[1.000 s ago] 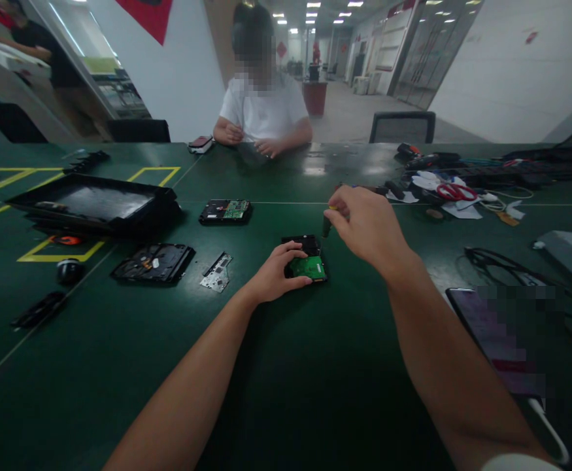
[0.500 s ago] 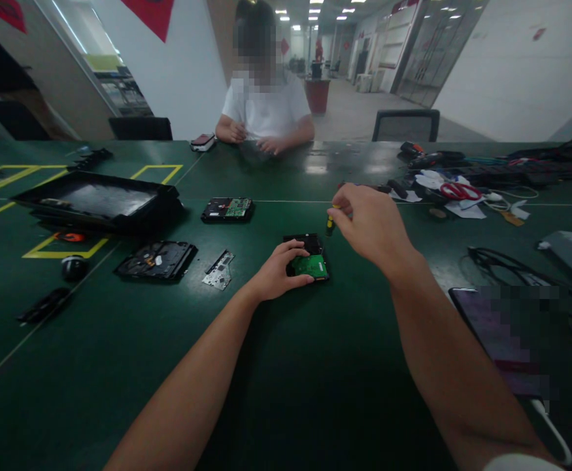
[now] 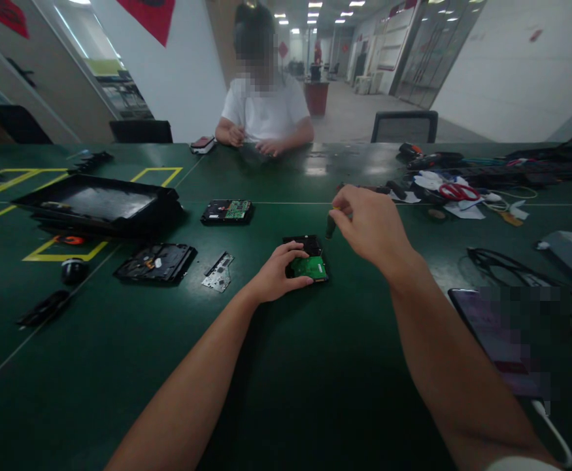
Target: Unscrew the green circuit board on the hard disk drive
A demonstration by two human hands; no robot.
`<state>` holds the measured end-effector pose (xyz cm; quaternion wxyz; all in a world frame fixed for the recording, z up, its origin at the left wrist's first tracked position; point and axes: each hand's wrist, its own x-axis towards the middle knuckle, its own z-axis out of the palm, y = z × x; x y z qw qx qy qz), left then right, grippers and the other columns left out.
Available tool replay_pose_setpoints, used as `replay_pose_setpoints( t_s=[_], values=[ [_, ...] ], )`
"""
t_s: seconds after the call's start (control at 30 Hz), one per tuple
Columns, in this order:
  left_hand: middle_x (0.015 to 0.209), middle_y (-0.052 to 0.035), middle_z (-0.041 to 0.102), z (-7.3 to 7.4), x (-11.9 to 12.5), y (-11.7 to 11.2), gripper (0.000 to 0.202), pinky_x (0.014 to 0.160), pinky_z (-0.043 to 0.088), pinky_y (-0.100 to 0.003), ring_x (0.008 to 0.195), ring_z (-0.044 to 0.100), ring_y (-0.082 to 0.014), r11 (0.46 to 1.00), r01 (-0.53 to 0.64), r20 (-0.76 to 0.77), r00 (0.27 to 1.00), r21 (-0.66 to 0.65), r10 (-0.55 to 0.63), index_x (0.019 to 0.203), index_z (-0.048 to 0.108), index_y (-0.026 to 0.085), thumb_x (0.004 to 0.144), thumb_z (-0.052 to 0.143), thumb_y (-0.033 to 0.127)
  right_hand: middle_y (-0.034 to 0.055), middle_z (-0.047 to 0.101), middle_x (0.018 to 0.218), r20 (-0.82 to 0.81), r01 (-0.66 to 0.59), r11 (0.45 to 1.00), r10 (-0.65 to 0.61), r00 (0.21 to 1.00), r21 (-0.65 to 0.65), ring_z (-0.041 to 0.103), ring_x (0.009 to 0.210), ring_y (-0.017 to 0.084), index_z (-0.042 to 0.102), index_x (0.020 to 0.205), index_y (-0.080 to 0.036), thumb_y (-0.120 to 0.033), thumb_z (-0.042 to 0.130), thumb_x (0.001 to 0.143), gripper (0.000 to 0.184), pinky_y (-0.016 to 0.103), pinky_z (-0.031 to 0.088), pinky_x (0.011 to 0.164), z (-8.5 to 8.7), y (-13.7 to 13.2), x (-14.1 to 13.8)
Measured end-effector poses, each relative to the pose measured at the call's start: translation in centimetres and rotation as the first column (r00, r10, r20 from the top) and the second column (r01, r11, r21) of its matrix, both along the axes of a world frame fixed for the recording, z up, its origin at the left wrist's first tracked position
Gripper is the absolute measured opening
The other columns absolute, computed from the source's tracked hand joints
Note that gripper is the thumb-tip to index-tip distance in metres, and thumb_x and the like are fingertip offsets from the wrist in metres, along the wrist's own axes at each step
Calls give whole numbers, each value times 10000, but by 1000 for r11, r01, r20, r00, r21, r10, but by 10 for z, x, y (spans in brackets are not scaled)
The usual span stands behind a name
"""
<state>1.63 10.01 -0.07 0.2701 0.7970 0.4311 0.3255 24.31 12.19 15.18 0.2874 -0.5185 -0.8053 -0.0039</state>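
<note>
Tool handle [image 3: 330, 229] turned; green-boarded drive [image 3: 311, 268] unmoved.

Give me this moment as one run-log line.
left hand: holding hard drive on table | right hand: pinching small tool, tip contact unclear | nearby: loose grey part, second drive
</note>
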Motion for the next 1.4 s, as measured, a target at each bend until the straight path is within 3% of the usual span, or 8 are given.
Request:
replay_pose_setpoints(
  t_s=[0.27,0.53,1.07,1.4],
  values=[
    [1584,-130,526,0,-1,0,577,1310,342,-555,1569,410,-336,1000,0,-5,1000,2,0,1368,664,272,857,861,452,128,774,1066,39,-25,1000,24,999,18,703,995,308,736,1052,-207,-176,627,969,140,429,503,902,-1,-1,1],
    [1584,-134,526,1,0,-1,562,1307,345,-555,1566,413,-337,1000,-2,-3,1000,-1,2,1362,666,264,865,852,452,104,782,991,-13,14,1000,-14,1000,-11,718,900,278,708,985,-201,-212,680,960,40,395,513,819,-1,1,-1],
    [1575,-134,533,1,-1,0,573,1307,346,-558,1562,418,-333,1000,3,-10,1000,6,-3,1369,661,266,863,856,452,100,787,977,-6,22,1000,-22,1000,16,720,892,282,709,981,-206,-193,644,970,67,401,517,811,-2,0,-1],
    [1580,-130,531,0,-1,0,580,1310,344,-549,1570,409,-333,1000,5,-10,1000,0,-5,1371,662,267,860,857,457,118,779,1029,25,-9,1000,8,1000,30,711,981,301,724,1029,-207,-192,617,979,119,424,516,887,-2,-1,-1]
  ],
)
